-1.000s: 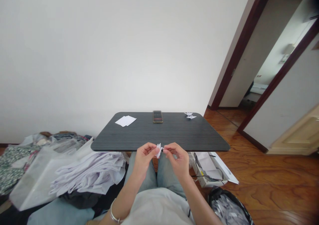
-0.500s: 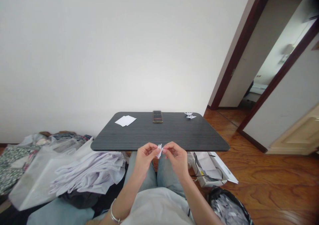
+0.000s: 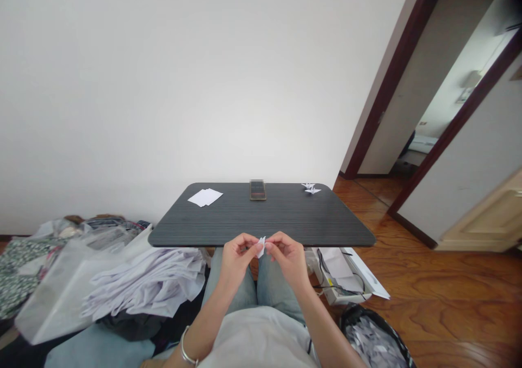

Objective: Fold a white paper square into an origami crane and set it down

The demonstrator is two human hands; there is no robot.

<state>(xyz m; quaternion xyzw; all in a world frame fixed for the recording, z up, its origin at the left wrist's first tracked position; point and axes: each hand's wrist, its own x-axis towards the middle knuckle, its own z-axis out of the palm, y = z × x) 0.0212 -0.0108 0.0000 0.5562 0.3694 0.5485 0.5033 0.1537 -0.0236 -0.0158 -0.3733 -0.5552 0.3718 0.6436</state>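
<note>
A small folded white paper piece is pinched between the fingertips of both my hands, just in front of the near edge of a dark grey table. My left hand grips its left side, fingers curled. My right hand grips its right side, thumb and forefinger closed on it. Both hands hover above my lap. On the far side of the table lie loose white paper sheets, a phone and folded paper cranes.
A pile of white cloth and plastic bags lies at my left. An open box with cables and a dark bin of paper scraps sit on the wooden floor at my right. A doorway opens at the far right.
My two hands have drawn slightly closer together on the paper piece, and its upper tip has folded down a little. Nothing on the table has moved.
</note>
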